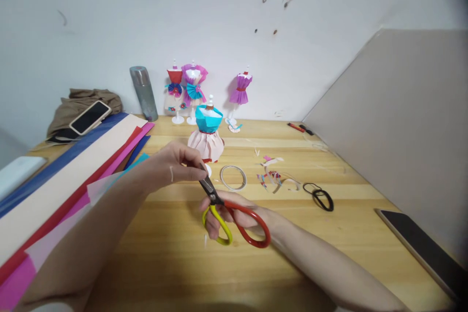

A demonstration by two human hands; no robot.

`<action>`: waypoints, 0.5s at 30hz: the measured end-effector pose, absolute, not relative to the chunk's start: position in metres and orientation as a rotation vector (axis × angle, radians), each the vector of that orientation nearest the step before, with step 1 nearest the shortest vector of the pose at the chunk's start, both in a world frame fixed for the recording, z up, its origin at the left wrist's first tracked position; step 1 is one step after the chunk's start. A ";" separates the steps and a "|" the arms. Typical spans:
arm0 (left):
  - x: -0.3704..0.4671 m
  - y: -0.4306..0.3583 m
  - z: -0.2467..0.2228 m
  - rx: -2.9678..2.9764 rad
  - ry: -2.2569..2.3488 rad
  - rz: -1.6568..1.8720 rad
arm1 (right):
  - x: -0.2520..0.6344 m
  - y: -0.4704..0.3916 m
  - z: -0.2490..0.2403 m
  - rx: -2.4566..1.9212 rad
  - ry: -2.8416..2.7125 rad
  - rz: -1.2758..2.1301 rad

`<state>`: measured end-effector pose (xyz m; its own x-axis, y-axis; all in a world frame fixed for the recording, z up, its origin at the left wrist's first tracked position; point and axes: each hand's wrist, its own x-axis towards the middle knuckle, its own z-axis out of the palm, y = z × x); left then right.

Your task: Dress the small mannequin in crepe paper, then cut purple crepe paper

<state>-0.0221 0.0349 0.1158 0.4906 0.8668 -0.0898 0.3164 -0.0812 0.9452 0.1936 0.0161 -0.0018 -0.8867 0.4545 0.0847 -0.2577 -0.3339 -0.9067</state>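
Note:
A pair of scissors (213,198) with dark blades, one yellow handle loop and one red loop is held over the table, blades pointing up and left. My left hand (171,165) is closed in a pinch at the blade end, thumb and forefinger on the tips. Behind the handles, my right hand (244,203) has its fingers curled about the yellow loop; the scissors partly cover it. Just beyond my hands stands a small mannequin (206,131) in a turquoise top and pale pink pleated skirt, its base partly hidden by my left hand.
Coloured paper sheets (78,165) lie at the left beside a phone (90,118). A flask (144,93) and dressed mannequins (175,90) line the wall. A tape roll (233,178), paper scraps (272,175), black bands (322,200) and a dark flat device (413,243) lie rightward.

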 end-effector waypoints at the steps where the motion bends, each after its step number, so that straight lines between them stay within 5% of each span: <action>1: -0.023 0.035 0.118 1.703 1.031 0.610 | 0.193 0.016 -0.001 -0.258 -1.480 2.248; 15: -0.066 0.036 0.145 1.891 1.238 0.632 | 0.202 0.010 0.010 -0.206 -1.447 2.258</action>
<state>-0.0664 0.0363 0.1445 0.4032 0.9151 -0.0076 0.5308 -0.2271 0.8165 0.2023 0.0097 0.0096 -0.8885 0.4447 0.1128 -0.2883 -0.3500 -0.8913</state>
